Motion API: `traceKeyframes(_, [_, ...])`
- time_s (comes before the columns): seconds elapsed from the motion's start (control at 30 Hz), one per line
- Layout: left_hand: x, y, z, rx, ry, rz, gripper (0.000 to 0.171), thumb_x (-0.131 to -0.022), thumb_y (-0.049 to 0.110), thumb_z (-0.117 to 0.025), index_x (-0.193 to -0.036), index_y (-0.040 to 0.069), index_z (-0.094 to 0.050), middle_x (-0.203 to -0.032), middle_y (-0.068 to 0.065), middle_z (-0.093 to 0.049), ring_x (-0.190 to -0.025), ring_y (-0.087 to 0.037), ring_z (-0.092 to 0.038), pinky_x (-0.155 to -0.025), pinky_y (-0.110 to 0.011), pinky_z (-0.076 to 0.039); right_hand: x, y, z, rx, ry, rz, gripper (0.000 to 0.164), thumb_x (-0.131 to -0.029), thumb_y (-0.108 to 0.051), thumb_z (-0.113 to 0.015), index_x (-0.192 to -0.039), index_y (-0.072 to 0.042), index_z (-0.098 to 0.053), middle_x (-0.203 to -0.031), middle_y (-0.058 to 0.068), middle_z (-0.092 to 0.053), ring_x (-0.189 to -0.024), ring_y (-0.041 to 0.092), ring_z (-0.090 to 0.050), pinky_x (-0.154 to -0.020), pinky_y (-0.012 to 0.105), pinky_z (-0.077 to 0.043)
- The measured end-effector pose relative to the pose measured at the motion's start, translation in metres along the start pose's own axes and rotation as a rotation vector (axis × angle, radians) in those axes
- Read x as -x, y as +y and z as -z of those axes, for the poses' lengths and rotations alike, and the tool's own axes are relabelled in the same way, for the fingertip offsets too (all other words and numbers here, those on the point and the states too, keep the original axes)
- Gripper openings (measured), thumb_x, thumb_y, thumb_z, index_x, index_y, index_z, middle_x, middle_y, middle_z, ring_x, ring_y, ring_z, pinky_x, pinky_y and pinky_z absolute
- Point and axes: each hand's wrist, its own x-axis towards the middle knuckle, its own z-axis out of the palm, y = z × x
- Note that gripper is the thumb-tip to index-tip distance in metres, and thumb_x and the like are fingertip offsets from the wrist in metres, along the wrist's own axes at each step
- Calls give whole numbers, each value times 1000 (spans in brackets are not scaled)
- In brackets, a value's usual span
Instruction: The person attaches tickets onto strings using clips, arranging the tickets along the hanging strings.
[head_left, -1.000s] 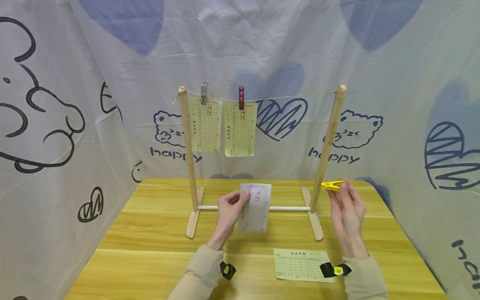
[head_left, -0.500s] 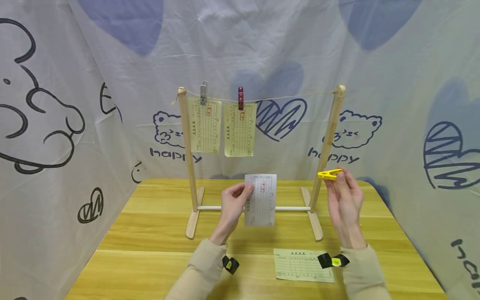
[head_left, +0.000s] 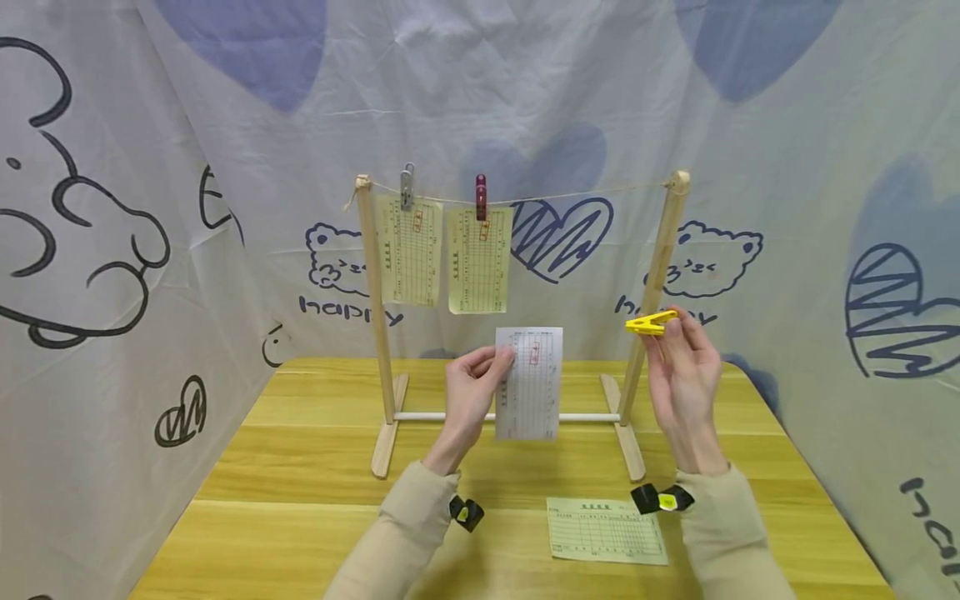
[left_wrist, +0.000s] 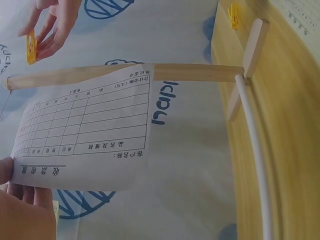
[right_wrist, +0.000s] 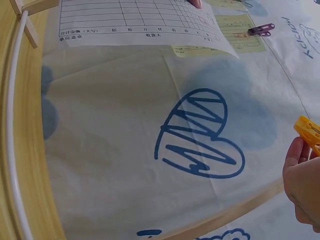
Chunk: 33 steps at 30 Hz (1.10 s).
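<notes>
My left hand (head_left: 472,392) pinches the left edge of a white printed receipt slip (head_left: 528,392), held upright in front of the wooden rack. In the left wrist view the slip's (left_wrist: 85,125) ruled table and heading face the camera. My right hand (head_left: 686,375) pinches a yellow clothespin (head_left: 651,323) by its handle end, in front of the right post. A string (head_left: 585,194) runs between the post tops above both hands. From it hang two yellowish slips, the left one (head_left: 411,258) under a grey clothespin (head_left: 407,187), the other (head_left: 478,267) under a dark red clothespin (head_left: 482,197).
A yellowish slip (head_left: 603,533) lies flat on the wooden table (head_left: 285,500), near my right sleeve. The rack's right post (head_left: 660,250) and white crossbar (head_left: 581,417) stand behind the hands. In the left wrist view another yellow clothespin (left_wrist: 233,16) lies on the table.
My left hand has lifted the white slip and brought it a little to the right. My right hand has risen with the yellow clothespin and drifted slightly left.
</notes>
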Motion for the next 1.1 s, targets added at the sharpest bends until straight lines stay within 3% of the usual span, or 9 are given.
traceKeyframes(0.3, [-7, 12, -8, 9, 4, -21, 28, -93, 17, -73, -110, -5, -73, -103, -26, -75, -77, -8, -73, -71, -22, -58, -12, -5, -18, -11, -78, 49, 38, -97, -4, -61, -129, 14, -50, -115, 18, -57, -103, 23, -68, -97, 27, -57])
traceKeyframes(0.47, [-10, 20, -12, 3, 5, -26, 28, -93, 19, -74, -111, -3, -73, -102, -22, -76, -78, -9, -73, -71, -22, -58, -17, -8, -28, 7, -112, 84, 35, -97, -4, -62, -127, 13, -53, -109, 14, -61, -99, 22, -69, -91, 25, -59])
traceKeyframes(0.87, [-19, 34, -19, 30, 17, -51, 26, -94, 16, -72, -110, -4, -73, -102, -22, -77, -74, -7, -72, -68, -20, -58, -28, -14, -50, 32, -181, 135, 33, -97, -3, -62, -124, 15, -54, -106, 15, -63, -97, 21, -68, -95, 26, -58])
traceKeyframes(1.1, [-26, 40, -22, 40, 21, -53, 27, -95, 17, -72, -112, -4, -72, -103, -21, -77, -74, -7, -72, -69, -21, -59, -37, -16, -62, 51, -206, 133, 24, -96, -3, -63, -119, 6, -62, -105, 12, -62, -98, 22, -69, -97, 26, -57])
